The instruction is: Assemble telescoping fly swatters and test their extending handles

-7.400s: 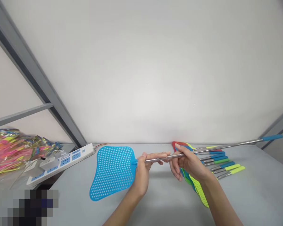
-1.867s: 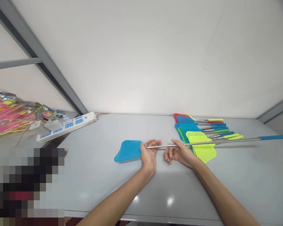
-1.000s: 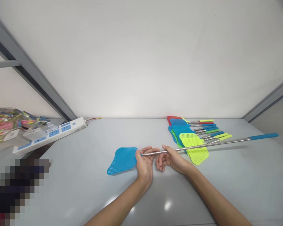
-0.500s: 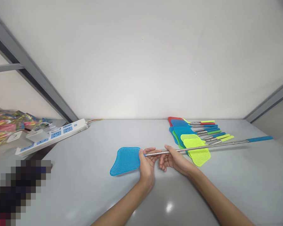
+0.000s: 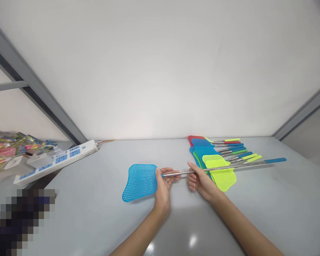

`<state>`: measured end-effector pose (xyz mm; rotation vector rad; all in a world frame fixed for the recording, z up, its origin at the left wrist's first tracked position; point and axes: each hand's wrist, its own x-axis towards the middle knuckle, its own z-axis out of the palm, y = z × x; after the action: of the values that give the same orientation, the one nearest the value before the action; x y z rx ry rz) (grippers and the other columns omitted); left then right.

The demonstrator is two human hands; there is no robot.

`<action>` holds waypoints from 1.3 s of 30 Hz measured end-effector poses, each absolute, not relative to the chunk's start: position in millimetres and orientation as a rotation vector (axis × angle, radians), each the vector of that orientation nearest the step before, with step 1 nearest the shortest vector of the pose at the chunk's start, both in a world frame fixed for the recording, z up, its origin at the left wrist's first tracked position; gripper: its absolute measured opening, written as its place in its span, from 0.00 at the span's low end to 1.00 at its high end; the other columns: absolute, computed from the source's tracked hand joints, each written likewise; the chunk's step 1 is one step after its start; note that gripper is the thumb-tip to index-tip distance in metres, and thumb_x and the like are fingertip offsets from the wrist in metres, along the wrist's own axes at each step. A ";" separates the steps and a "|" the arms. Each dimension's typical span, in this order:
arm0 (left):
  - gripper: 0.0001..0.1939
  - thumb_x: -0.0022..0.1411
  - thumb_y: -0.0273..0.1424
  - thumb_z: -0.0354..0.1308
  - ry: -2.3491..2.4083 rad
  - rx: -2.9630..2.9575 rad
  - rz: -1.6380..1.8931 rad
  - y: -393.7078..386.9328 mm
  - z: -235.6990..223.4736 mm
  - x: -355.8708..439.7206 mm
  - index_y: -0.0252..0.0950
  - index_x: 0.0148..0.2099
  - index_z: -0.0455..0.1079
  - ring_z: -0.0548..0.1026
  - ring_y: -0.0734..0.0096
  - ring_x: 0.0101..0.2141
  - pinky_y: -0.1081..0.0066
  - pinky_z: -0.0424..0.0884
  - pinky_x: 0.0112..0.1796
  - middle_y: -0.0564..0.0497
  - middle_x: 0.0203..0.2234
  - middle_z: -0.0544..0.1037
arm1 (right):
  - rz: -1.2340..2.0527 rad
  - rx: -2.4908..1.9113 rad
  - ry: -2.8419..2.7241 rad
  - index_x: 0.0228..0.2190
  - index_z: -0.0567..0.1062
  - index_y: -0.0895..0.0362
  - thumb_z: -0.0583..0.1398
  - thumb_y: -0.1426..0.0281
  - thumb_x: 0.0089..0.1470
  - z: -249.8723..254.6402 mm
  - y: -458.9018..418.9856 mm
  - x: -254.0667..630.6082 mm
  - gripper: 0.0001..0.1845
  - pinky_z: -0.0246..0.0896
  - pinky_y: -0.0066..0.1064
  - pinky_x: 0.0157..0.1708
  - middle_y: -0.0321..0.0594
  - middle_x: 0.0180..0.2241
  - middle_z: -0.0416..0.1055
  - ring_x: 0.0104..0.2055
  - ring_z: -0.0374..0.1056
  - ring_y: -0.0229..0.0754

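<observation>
You, mid-bench (image 5: 282, 202): L hand (image 5: 163, 188) in narrow grip on steel shaft (image 5: 184, 173) just behind blue fly swatter head (image 5: 139, 182), lying flat on bench, R hand (image 5: 202, 183) narrow on same shaft, other swatters (image 5: 220, 174) overlapped in pile nr back edge, to yr R.

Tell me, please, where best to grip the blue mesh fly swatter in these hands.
Take the blue plastic mesh fly swatter by its blue end grip, from above: it sticks out free beyond the right hand, thicker than the steel shaft.

Blue fly swatter (image 5: 140, 183) in both hands (image 5: 163, 188) (image 5: 203, 183)
</observation>
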<state>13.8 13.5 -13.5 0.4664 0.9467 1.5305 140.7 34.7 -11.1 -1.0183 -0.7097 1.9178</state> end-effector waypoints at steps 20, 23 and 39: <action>0.24 0.54 0.44 0.41 1.111 0.500 1.470 21.1 -17.3 6.6 0.28 0.29 0.67 0.72 0.66 0.20 0.70 0.64 0.22 0.42 0.22 0.75 | 1.704 -1.038 -0.411 0.09 0.49 0.55 0.48 0.68 0.46 -19.9 44.8 152.1 0.20 0.44 0.26 0.13 0.30 0.09 0.44 0.12 0.46 0.31; 0.24 0.55 0.43 0.41 1.119 0.497 1.455 19.6 -16.4 6.5 0.26 0.30 0.67 0.73 0.65 0.20 0.70 0.64 0.22 0.41 0.21 0.75 | 1.673 -1.039 -0.414 0.09 0.49 0.55 0.48 0.68 0.46 -20.8 43.3 150.8 0.19 0.44 0.26 0.13 0.30 0.09 0.45 0.12 0.46 0.31; 0.24 0.54 0.42 0.41 1.069 0.381 1.497 13.8 -17.5 8.2 0.26 0.29 0.69 0.74 0.62 0.22 0.69 0.65 0.22 0.37 0.23 0.76 | 1.719 -1.059 -0.625 0.08 0.51 0.55 0.45 0.65 0.48 -13.7 38.1 143.9 0.21 0.45 0.27 0.13 0.33 0.07 0.50 0.11 0.50 0.34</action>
<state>8.2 13.8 -17.5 0.3806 1.0692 1.4969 143.9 38.1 -13.7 -1.0585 -0.6255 1.7187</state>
